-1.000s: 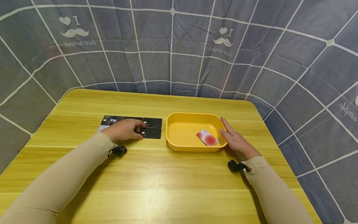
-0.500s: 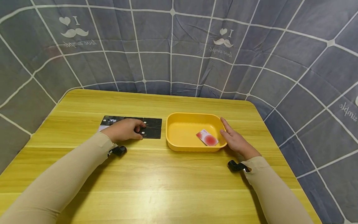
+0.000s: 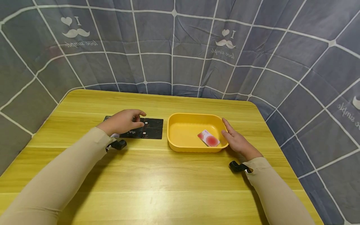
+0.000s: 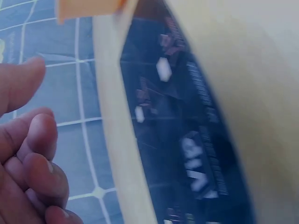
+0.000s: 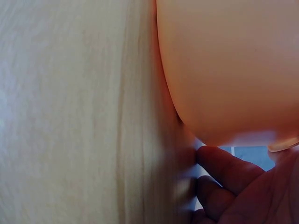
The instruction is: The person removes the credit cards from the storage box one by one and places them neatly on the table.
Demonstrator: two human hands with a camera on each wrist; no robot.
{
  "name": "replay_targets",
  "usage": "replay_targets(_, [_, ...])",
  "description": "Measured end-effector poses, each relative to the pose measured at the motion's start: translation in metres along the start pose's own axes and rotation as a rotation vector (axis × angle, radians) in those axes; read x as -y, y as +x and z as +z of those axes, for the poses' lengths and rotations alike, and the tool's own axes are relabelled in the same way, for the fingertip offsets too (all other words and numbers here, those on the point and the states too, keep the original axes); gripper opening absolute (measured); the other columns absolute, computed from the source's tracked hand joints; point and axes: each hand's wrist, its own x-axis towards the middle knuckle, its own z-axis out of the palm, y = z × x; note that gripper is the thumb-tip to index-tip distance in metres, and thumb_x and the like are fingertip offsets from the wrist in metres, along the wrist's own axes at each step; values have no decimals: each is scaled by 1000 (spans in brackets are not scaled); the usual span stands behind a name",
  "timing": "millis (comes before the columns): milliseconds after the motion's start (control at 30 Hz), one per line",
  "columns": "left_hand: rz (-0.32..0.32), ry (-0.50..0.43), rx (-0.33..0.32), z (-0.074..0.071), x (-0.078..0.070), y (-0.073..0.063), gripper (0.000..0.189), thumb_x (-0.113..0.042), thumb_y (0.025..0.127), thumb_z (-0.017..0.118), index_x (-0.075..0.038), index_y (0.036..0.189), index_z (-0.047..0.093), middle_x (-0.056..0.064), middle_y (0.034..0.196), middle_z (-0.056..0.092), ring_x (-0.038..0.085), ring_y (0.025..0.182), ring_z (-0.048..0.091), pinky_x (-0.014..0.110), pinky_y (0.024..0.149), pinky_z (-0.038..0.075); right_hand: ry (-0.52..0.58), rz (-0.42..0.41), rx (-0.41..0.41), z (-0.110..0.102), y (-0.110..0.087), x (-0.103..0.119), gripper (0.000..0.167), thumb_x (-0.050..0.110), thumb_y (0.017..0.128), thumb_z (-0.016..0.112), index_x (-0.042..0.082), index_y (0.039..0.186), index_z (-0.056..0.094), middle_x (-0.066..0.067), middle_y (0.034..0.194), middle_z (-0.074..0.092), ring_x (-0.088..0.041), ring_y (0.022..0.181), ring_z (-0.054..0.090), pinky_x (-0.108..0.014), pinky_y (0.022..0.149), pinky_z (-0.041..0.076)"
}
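Several black VIP cards [image 3: 154, 133] lie edge to edge on the table, left of a yellow plastic basin [image 3: 180, 147]. My left hand [image 3: 122, 121] hovers over them with loosely bent fingers and hides part of the block. In the left wrist view the cards [image 4: 163, 112] lie apart from that hand [image 4: 28, 154], which holds nothing. My right hand [image 3: 239, 143] holds the basin's right end, the thumb over the rim and the fingers along the outer wall. A white card with red circles [image 3: 208, 138] lies inside the basin.
The wooden table [image 3: 157, 181] has a far edge [image 3: 157, 95] just beyond the cards and basin. Grey checked cloth [image 3: 157, 67] hangs behind it and along both sides. A black wrist camera [image 3: 118, 144] sits under the left cuff, another camera [image 3: 237, 167] under the right.
My left hand has risen off the black cards and shifted slightly back and left, uncovering another VIP card at the front. The right hand and basin have stayed put.
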Motion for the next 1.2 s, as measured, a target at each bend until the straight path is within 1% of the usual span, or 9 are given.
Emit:
replay_targets(167, [33, -34, -49, -9, -9, 2, 49, -30, 107, 64, -10, 150, 54, 5, 104, 62, 18, 65, 48, 37, 68, 44, -1, 2, -3, 1, 0, 0, 67, 39, 116, 32, 28, 171, -4, -14, 178, 5, -48, 161, 13, -65, 128, 11])
replay_targets(267, [61, -61, -70, -11, -18, 6, 50, -32, 106, 64, -11, 150, 53, 5, 106, 61, 20, 67, 48, 38, 68, 44, -1, 2, -2, 0, -1, 0, 67, 39, 116, 32, 28, 171, -4, -15, 177, 6, -48, 161, 14, -65, 128, 12])
replay_targets(400, [102, -102, -96, -13, -33, 15, 52, -31, 104, 67, -13, 150, 54, 5, 105, 61, 21, 68, 48, 37, 67, 44, 0, 1, 0, 0, -1, 0, 67, 39, 116, 32, 28, 171, -5, -15, 177, 6, -48, 161, 15, -65, 128, 12])
replay_targets(533, [151, -129, -93, -11, -53, 26, 53, -28, 101, 72, -13, 150, 55, 4, 103, 61, 19, 64, 46, 35, 64, 44, 2, 1, 1, 0, -1, -1, 67, 39, 116, 32, 27, 171, -5, -14, 178, 5, -48, 161, 14, -65, 128, 11])
replay_targets(700, [210, -103, -45, -7, -81, 41, 56, -29, 101, 73, -13, 150, 55, 4, 102, 62, 17, 61, 44, 33, 63, 42, 5, -7, 1, 0, -1, -1, 68, 39, 116, 33, 26, 171, -4, -13, 178, 5, -48, 161, 14, -65, 128, 12])
replay_targets(900, [274, -60, 29, 2, -114, 64, 59, -31, 100, 74, -13, 152, 54, 3, 101, 63, 19, 73, 49, 33, 71, 43, 9, -8, 0, 0, -2, -2, 68, 39, 116, 33, 25, 171, -4, -12, 178, 4, -48, 161, 14, -65, 128, 12])
replay_targets(1033, [285, -67, 113, 10, -132, 80, 61, -30, 99, 75, -15, 154, 52, 3, 100, 62, 20, 82, 54, 33, 76, 45, 14, -6, -1, 0, -2, -3, 68, 41, 115, 33, 26, 171, -3, -12, 178, 5, -48, 161, 14, -65, 128, 12])
replay_targets(1133, [289, -61, 176, 18, -143, 90, 62, -30, 99, 75, -15, 155, 51, 4, 99, 62, 19, 85, 55, 33, 77, 46, 21, -14, -1, 1, 0, -4, 68, 40, 116, 33, 25, 171, -3, -12, 178, 4, -47, 161, 13, -64, 128, 11])
replay_targets(1200, [300, -44, 203, 24, -149, 96, 63, -30, 99, 75, -15, 155, 51, 4, 99, 62, 19, 85, 55, 32, 77, 46, 25, -18, -2, 1, 1, -4, 68, 39, 116, 33, 24, 171, -3, -12, 178, 4, -47, 161, 13, -64, 128, 11])
